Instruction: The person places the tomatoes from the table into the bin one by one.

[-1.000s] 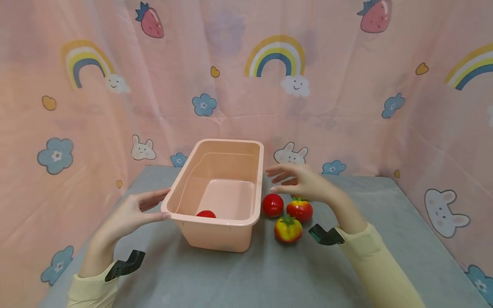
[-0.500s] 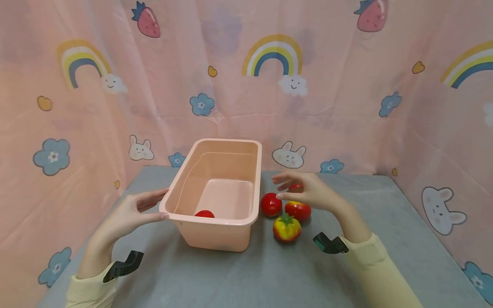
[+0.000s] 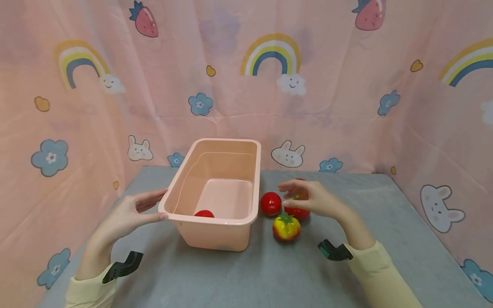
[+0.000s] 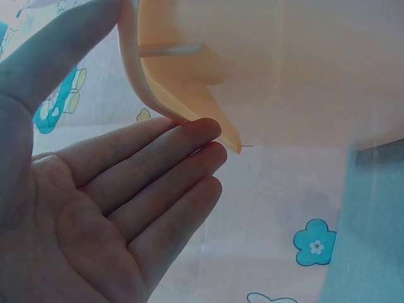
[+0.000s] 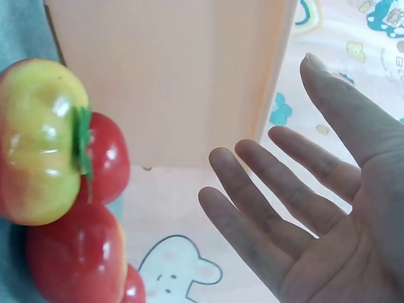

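Note:
A peach plastic bin (image 3: 213, 233) stands on the table, with a red tomato (image 3: 204, 214) inside near its front wall. My left hand (image 3: 129, 216) touches the bin's front left corner, thumb and straight fingers against the rim (image 4: 140, 88). To the right of the bin lie a plain red tomato (image 3: 271, 203), a yellow-and-red tomato (image 3: 286, 227) with a green calyx, and a redder tomato (image 3: 297, 214) partly covered by my right hand (image 3: 317, 199). Another red tomato (image 3: 300, 180) shows behind that hand. My right fingers are spread and hold nothing, over the tomatoes.
A grey cloth covers the table (image 3: 385, 248). Behind it and along both sides hangs a pink curtain (image 3: 331, 115) printed with rainbows, rabbits and flowers. A black camera mount (image 3: 123, 267) sits on the left wrist and another mount (image 3: 335, 250) on the right.
My right hand has moved right and lower, away from the bin's side and over the rear tomatoes. My left hand stays at the bin's corner, and the bin has not moved.

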Tool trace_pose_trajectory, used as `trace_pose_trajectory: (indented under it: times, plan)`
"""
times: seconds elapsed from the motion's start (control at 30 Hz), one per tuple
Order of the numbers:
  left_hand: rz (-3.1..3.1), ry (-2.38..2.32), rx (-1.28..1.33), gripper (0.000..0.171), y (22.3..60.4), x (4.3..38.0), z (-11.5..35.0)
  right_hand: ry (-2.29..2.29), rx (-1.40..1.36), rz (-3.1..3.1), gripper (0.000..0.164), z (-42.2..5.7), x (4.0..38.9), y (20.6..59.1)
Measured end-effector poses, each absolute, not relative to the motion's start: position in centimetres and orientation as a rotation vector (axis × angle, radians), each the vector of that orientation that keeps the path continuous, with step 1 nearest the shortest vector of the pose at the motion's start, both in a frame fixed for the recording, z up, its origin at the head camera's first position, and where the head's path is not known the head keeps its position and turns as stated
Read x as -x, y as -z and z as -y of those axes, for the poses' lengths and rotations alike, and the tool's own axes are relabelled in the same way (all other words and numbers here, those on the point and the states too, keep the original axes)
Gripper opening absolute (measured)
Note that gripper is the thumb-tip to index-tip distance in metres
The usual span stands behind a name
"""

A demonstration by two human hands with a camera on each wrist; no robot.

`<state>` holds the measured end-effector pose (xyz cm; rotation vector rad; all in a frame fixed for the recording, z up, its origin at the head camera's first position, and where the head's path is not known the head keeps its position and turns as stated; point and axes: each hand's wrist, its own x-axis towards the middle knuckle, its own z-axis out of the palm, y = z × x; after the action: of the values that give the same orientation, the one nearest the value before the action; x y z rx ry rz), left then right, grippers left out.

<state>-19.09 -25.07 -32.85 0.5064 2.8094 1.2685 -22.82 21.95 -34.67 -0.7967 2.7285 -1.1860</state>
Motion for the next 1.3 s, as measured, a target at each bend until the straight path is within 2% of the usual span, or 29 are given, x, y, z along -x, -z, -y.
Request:
trace_pose_trajectory:
  times: [1.3]
  plan:
    - [-2.807,-1.277,-0.525,0.065,33.0,19.2,25.3,1.167,0.658,-2.722,0.047,-24.4,21.6,40.1]
